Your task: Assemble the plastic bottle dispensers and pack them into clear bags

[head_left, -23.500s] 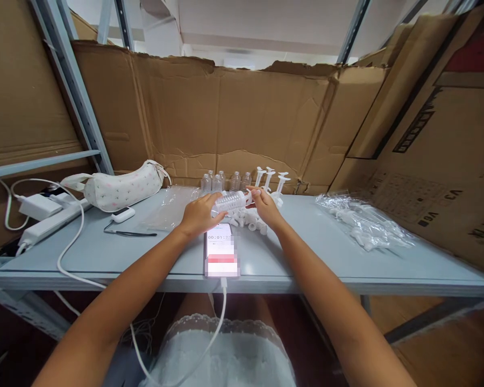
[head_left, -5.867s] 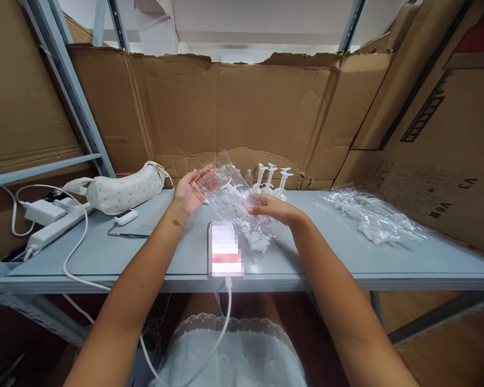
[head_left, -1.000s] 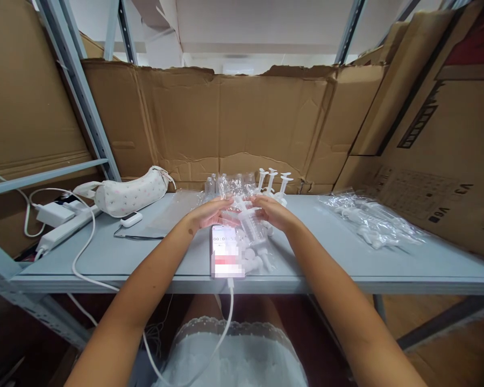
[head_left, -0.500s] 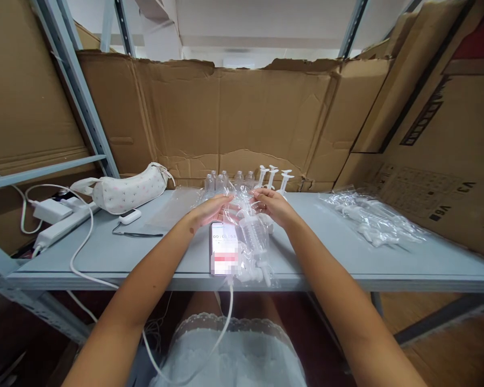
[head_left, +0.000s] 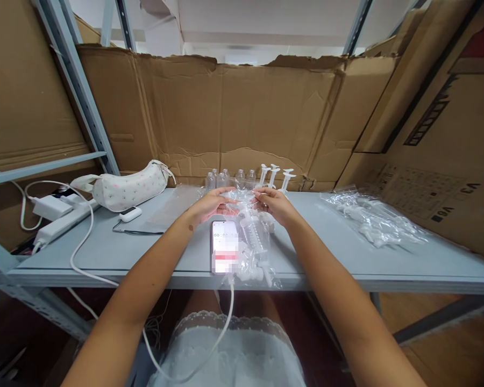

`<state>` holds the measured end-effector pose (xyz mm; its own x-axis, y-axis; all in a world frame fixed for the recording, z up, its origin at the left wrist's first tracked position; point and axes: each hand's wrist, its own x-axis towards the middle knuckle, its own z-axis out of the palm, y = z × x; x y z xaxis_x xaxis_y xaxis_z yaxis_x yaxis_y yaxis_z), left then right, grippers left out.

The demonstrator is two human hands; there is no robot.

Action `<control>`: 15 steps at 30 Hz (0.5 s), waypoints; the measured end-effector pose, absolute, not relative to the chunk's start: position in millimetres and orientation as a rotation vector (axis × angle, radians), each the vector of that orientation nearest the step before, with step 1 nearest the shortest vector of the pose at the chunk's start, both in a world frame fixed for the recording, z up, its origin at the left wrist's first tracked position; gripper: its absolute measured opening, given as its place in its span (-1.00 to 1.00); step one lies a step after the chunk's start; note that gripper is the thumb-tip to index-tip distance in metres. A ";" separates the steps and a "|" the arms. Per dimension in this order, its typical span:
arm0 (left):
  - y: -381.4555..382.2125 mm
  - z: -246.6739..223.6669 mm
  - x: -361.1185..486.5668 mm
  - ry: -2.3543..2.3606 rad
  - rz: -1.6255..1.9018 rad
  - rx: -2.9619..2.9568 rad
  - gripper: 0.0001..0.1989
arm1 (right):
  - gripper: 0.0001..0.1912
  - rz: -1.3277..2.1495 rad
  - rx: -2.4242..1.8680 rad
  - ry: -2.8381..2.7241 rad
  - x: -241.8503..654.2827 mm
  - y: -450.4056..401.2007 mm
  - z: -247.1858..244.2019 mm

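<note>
- Left hand [head_left: 214,205] at the bag's 11 o'clock: palm half open, fingers loosely curled, thumb side against the bag's upper end; can't tell if it grips.
- Right hand [head_left: 274,203] at 1 o'clock: nearly closed, thumb and fingertips pinching the same upper end.
- Clear, crinkly plastic bag [head_left: 254,236] with white and translucent ribbed plastic parts inside: slants from between the hands towards 6 o'clock, lower end at the front edge of the grey flat-topped table [head_left: 306,252].
- From the bag: lit rectangular phone [head_left: 225,242] just beside, 9 o'clock; small clear bottles [head_left: 240,178], 11–12; upright white T-topped plastic pieces [head_left: 274,174], 1; clear bag of white parts [head_left: 375,217], 3; white patterned fabric pouch [head_left: 131,188], 10.
</note>
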<state>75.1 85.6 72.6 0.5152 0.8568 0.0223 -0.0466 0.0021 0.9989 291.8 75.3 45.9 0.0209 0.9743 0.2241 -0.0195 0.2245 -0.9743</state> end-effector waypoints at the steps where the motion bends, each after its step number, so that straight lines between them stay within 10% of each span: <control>1: 86.4 72.2 74.9 0.765 0.835 1.398 -0.49 | -0.70 1.034 -1.026 -1.284 292.8 75.6 45.5; 15: 96.6 71.0 72.7 0.697 1.161 1.617 -0.89 | -0.68 1.060 -0.875 -1.335 294.2 70.7 47.8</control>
